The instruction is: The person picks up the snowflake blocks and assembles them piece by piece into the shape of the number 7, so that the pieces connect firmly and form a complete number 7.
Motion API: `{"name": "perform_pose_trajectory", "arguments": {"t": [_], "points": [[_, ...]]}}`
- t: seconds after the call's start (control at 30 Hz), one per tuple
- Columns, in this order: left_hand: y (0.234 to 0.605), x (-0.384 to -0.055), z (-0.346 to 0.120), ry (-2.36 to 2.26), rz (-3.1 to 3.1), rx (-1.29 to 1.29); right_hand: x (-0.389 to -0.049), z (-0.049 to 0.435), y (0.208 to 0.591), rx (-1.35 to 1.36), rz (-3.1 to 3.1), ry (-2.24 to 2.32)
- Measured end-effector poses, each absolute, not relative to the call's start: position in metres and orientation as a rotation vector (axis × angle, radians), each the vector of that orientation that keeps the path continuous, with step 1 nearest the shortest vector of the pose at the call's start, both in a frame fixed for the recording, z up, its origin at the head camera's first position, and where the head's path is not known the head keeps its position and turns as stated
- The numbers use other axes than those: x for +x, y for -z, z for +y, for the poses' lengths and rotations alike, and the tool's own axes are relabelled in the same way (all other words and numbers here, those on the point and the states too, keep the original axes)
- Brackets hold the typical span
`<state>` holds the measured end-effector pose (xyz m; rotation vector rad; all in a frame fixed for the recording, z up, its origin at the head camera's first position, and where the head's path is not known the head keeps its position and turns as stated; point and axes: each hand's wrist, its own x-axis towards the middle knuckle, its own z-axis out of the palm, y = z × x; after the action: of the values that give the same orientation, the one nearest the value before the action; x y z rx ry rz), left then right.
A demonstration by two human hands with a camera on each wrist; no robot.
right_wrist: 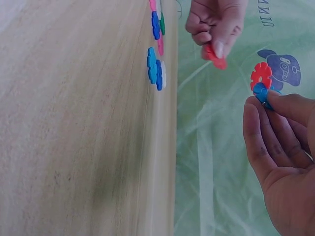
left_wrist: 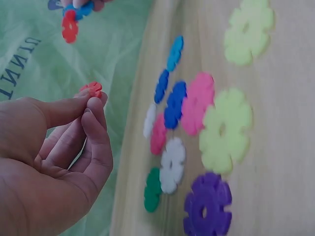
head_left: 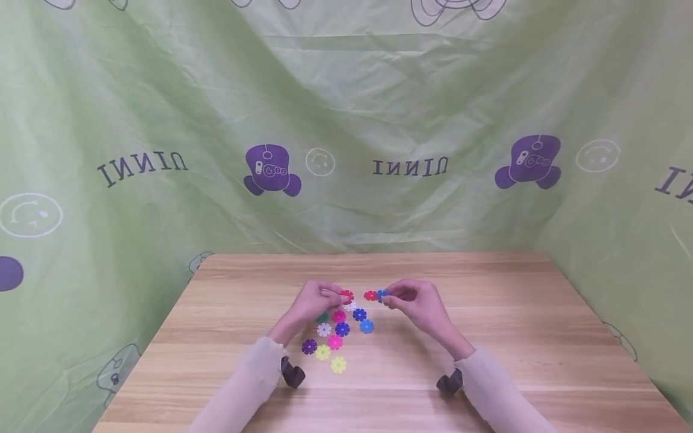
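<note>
Between thumb and fingertips, my left hand [head_left: 310, 305] pinches a red notched plastic disc [left_wrist: 93, 88], much of it covered by the fingers in the left wrist view. Opposite it, my right hand [head_left: 425, 305] pinches a blue notched disc [right_wrist: 261, 93]. A second red notched disc [right_wrist: 261, 73] is joined to that blue one and points toward the left hand. Both hands are raised above the tabletop, and a small gap separates the left hand's disc from the joined pair.
Several loose notched discs lie on the wooden table [head_left: 514, 337] below and near the left hand: yellow [head_left: 338, 365], purple [head_left: 309, 347], pink [head_left: 335, 342], white [head_left: 323, 329], green [left_wrist: 152, 190] and blue [head_left: 367, 326]. A green printed curtain [head_left: 346, 108] hangs around the table.
</note>
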<state>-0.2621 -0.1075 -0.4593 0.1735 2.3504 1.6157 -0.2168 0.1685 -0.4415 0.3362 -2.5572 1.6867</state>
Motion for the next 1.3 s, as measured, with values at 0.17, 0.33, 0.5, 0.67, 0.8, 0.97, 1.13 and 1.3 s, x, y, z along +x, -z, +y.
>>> {"name": "perform_pose_trajectory", "arguments": {"t": [0.17,0.33,0.5,0.67,0.8,0.97,1.13,1.3], "points": [[0.452,-0.255,-0.103,-1.633,2.34,0.212,-0.216,0.168,0.442,0.33,-2.567,-1.68],[0.447,-0.25,-0.098,-1.661,2.318,0.201,-0.216,0.168,0.443,0.337,-2.558,-1.687],[0.445,-0.249,-0.095,-1.682,2.322,0.192,-0.217,0.167,0.443,0.342,-2.546,-1.694],[0.442,-0.245,-0.092,-1.689,2.316,0.187,-0.216,0.165,0.443,0.342,-2.545,-1.707],[0.439,-0.242,-0.091,-1.698,2.32,0.209,-0.216,0.165,0.444,0.339,-2.546,-1.711],[0.438,-0.241,-0.091,-1.706,2.324,0.216,-0.216,0.164,0.443,0.33,-2.544,-1.713],[0.439,-0.24,-0.092,-1.728,2.318,0.216,-0.215,0.162,0.442,0.332,-2.549,-1.716],[0.439,-0.239,-0.093,-1.747,2.297,0.221,-0.214,0.161,0.441,0.333,-2.551,-1.713]]}}
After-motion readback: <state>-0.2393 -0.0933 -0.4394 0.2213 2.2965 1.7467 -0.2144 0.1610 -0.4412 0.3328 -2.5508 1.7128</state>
